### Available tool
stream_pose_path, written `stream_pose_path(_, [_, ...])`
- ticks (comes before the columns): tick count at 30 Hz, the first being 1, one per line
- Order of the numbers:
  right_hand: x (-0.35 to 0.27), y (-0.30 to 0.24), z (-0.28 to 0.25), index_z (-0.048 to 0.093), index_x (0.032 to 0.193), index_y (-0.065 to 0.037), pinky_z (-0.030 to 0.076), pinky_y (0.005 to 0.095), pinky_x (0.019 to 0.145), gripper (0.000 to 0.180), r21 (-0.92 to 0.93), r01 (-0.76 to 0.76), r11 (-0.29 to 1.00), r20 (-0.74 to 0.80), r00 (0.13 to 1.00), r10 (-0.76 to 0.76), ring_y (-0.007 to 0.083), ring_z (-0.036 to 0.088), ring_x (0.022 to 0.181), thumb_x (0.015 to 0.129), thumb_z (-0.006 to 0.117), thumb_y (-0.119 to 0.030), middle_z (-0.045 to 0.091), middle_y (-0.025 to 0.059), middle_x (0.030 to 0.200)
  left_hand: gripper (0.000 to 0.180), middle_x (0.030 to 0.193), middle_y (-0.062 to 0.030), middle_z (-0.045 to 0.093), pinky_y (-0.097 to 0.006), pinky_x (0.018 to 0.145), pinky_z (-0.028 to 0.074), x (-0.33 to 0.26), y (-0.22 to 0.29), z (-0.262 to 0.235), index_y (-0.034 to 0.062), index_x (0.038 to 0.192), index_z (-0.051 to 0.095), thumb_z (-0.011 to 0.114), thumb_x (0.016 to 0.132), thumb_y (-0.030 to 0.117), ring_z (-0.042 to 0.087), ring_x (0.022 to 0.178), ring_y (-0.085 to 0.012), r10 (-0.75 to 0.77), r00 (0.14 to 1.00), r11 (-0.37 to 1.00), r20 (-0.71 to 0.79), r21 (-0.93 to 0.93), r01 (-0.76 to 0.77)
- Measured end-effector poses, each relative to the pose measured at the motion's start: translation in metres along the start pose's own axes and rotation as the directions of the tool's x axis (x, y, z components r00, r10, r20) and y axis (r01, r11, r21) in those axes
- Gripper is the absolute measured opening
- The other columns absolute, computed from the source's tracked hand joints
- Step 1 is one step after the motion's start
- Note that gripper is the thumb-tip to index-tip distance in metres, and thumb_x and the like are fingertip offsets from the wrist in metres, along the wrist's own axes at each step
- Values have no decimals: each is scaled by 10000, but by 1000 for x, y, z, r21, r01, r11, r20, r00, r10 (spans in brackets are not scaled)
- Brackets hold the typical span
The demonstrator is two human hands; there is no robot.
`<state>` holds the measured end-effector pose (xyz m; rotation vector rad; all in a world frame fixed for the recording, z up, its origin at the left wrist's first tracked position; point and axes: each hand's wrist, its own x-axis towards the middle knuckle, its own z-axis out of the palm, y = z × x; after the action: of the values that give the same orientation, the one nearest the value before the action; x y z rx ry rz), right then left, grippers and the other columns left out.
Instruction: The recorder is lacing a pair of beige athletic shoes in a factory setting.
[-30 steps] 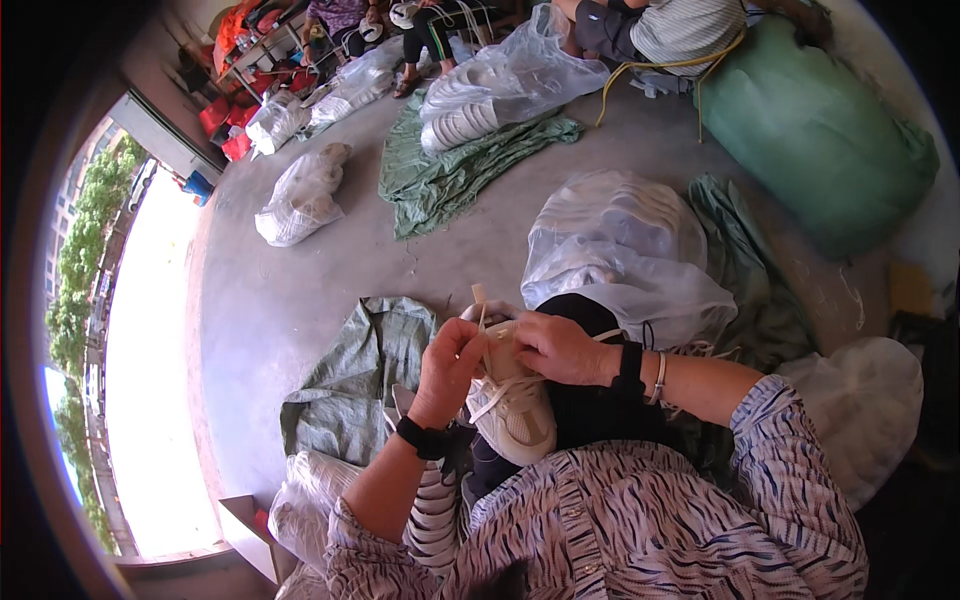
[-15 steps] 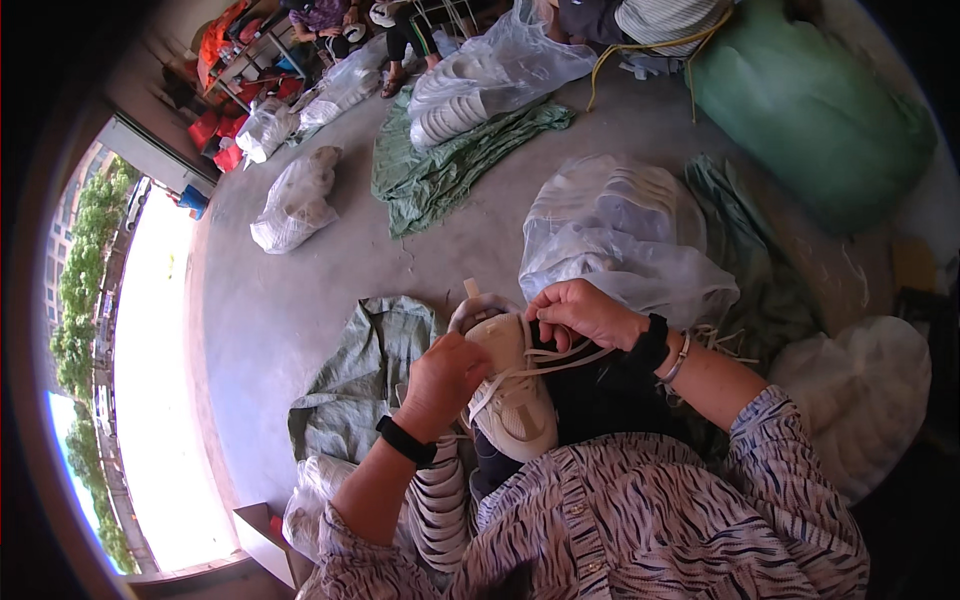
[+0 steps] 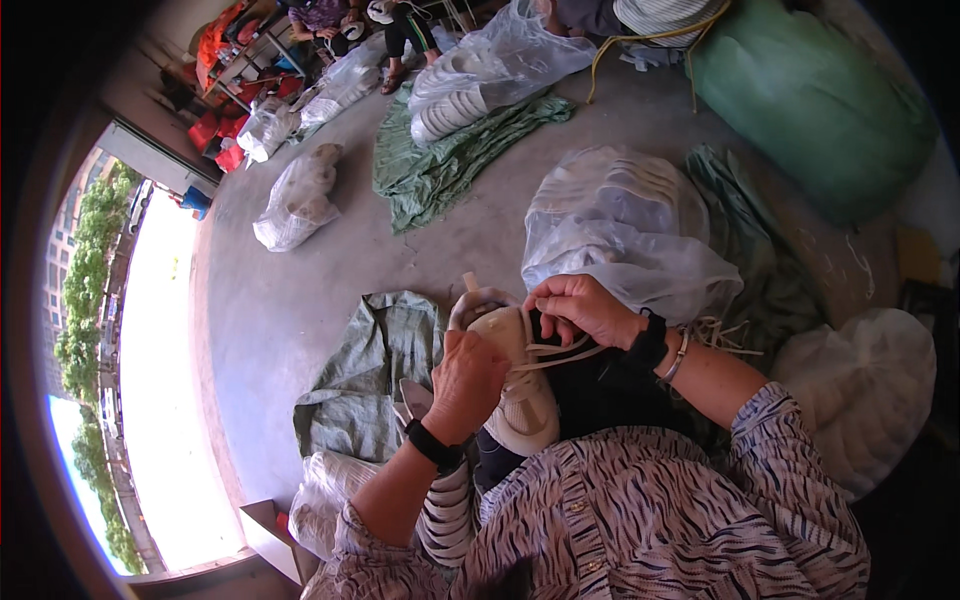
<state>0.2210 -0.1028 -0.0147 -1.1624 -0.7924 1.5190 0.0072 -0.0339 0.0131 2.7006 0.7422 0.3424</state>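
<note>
1. Sneaker (image 3: 525, 408), on the lap (image 3: 590, 395) in the head view: probably light, soft upper, so hold the firmer sole
2. Left hand (image 3: 468, 375) curls over the upper, right hand (image 3: 588, 310) is by the collar near a lace (image 3: 558, 363); can't tell if either's clamped
3. Left hand's further right than half a second ago

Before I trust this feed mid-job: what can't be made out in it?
Head view: whatever the bare left hand may grip, hidden by its own back.
Head view: part of the cream lace-up shoe, covered by that hand.
Head view: contents of the bulging green sack, inside its opaque cover.
Head view: striped-top co-worker, cut off by the top edge.
</note>
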Motion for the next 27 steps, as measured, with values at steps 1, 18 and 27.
stream_pose_path(1, [1,0,1,607,997,1,421,175,440,183,-2,-5,1000,0,1000,5,54,514,454,898,507,-116,610,49,673,83,872,-97,563,-399,779,464,-2,-2,0,68,787,641,623,717,107,548,870,-301,-1,1000,1000,-2,3,1])
stream_pose_path(18, [-1,5,-5,598,982,6,426,187,440,175,36,19,999,-5,1000,-19,60,514,454,897,519,-125,606,55,661,139,956,-142,547,-444,705,499,12,-4,-17,20,808,627,583,731,127,552,888,-322,-120,971,979,207,185,82])
stream_pose_path(27, [-5,3,-3,597,993,3,434,180,439,181,-5,2,1000,-31,1000,-2,60,518,455,904,517,-133,603,49,657,121,973,-146,589,-433,712,490,16,4,-22,55,764,665,603,706,141,564,883,-321,-172,959,979,223,147,142])
